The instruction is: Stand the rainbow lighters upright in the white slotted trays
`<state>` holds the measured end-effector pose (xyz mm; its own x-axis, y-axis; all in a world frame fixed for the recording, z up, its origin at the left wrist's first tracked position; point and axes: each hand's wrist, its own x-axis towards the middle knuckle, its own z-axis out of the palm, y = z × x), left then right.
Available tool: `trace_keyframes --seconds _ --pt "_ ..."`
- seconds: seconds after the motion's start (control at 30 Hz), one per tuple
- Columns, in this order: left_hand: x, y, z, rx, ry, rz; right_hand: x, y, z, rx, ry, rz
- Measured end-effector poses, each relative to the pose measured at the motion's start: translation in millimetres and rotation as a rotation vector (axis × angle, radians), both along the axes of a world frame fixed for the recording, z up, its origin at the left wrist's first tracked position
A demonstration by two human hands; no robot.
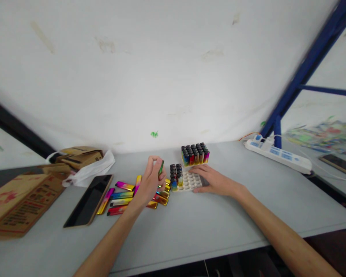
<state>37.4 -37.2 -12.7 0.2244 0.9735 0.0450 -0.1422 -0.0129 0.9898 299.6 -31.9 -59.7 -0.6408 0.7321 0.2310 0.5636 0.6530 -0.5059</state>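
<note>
My left hand (153, 177) is closed around a green lighter (161, 168), held above a pile of loose shiny lighters (121, 195) in pink, gold, blue and red. My right hand (209, 180) lies on the right end of a white tray (187, 187) with round holes, thumb and fingers spread along its edges. Several lighters with black tops (173, 177) stand upright in the tray's left columns. Behind it, a second tray holds a full block of upright lighters (195, 154). The lower part of the lighter in my left hand is hidden by my fingers.
To the left lie a dark-screened tablet (88, 201), a white plastic bag (93, 169) and cardboard boxes (20, 202). A white power strip (278, 156) with plugs and cables sits at the right, beside a blue metal frame (300, 73). A wall borders the table's back.
</note>
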Motion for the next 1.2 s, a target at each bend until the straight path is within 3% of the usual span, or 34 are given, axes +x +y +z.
trace_keyframes --seconds 0.17,0.37,0.6,0.8,1.0,1.2 --pt "10 -11 12.6 0.008 -0.028 -0.064 0 0 -0.5 0.005 -0.01 0.0" --pt "9 -11 13.3 0.033 -0.091 -0.182 1 2 -3.5 0.01 0.0 0.005" --pt "7 -13 3.9 0.384 0.234 -0.022 0 0 0.0 0.013 -0.013 -0.004" --pt "5 -7 -8.4 0.681 0.524 -0.001 1 1 -1.7 0.017 -0.006 0.003" --pt "-4 0 -14.0 0.765 0.706 -0.031 0 0 -0.6 0.008 -0.016 0.001" --pt "-11 2 -9.8 0.779 0.827 -0.072 0 0 0.2 0.01 -0.016 0.003"
